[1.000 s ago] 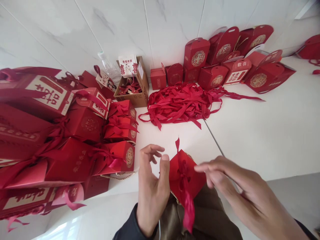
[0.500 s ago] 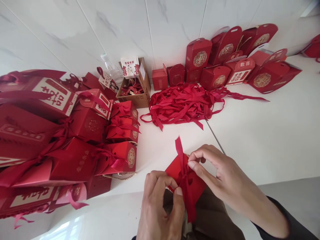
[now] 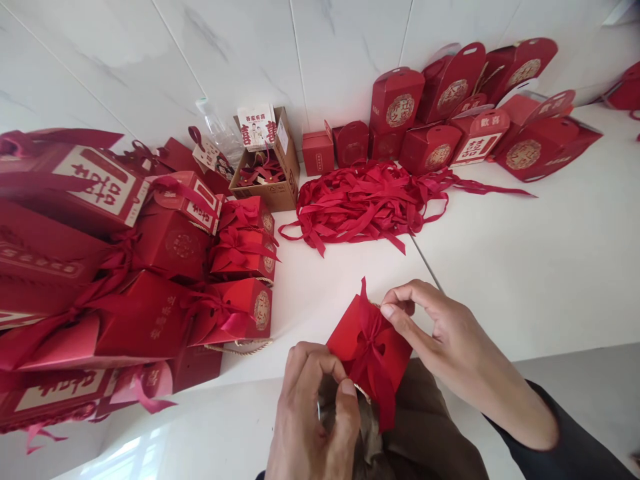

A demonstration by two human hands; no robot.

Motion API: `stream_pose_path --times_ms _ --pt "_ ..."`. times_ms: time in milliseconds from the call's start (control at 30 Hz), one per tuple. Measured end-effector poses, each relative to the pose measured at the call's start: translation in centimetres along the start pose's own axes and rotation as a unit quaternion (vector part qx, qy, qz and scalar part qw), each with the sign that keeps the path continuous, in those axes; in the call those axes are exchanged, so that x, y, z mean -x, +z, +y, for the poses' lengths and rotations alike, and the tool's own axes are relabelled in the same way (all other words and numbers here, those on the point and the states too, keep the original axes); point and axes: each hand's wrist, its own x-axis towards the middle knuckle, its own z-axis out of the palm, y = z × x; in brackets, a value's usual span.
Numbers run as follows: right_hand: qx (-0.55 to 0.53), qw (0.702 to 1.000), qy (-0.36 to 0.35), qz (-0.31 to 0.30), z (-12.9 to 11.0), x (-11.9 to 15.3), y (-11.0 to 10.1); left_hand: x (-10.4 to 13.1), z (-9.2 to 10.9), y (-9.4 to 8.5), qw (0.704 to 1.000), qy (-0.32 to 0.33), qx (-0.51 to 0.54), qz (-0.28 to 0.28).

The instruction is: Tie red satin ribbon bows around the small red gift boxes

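Head view: red gift box (image 3: 397, 347) at tabletop's (image 3: 500, 287) near edge; left hand (image 3: 315, 400) and right hand (image 3: 445, 333) fingers pinching ribbon bow (image 3: 371, 341). Likely light, crushable card; bow soft, slippery, best gripped at sides.

A white table (image 3: 525, 280) carries red boxes (image 3: 235, 309) (some beribboned) and ribbons (image 3: 370, 203).

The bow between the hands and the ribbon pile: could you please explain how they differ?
The bow is tied on a red box; the ribbon pile lies loose on the table. The bow is between the left hand and right hand; the ribbon pile lies beyond them. The bow is smaller than the ribbon pile. Both are red ribbon.
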Motion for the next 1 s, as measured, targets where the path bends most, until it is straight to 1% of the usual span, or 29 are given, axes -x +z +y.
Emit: stream_pose_path --times_ms 167,300,400,500,700,833,1000 --pt "-0.01 1.0 0.015 -0.006 -0.04 0.18 -0.27 0.32 0.1 0.54 0.997 0.024 -0.05 0.045" --pt "-0.009 0.999 0.029 -0.033 -0.08 0.28 -0.38 0.37 -0.11 0.89 0.993 0.058 -0.09 0.047" --pt "-0.014 0.998 0.048 -0.038 -0.13 0.26 -0.36 0.26 -0.14 0.86 0.994 0.068 -0.077 0.043" --pt "-0.028 0.997 0.065 -0.042 -0.25 0.26 -0.35 0.11 -0.15 0.68 0.996 0.057 -0.049 0.047" --pt "-0.047 0.996 0.059 -0.036 -0.61 0.26 -0.32 0.02 -0.33 0.53 0.999 0.008 -0.009 0.046" --pt "-0.045 0.997 0.05 -0.023 -0.49 0.17 -0.15 0.22 -0.44 0.62 0.999 0.01 0.002 0.043" --pt "-0.047 0.997 0.053 -0.024 -0.28 0.05 0.07 0.46 -0.15 0.89 0.999 0.011 0.0 0.036"
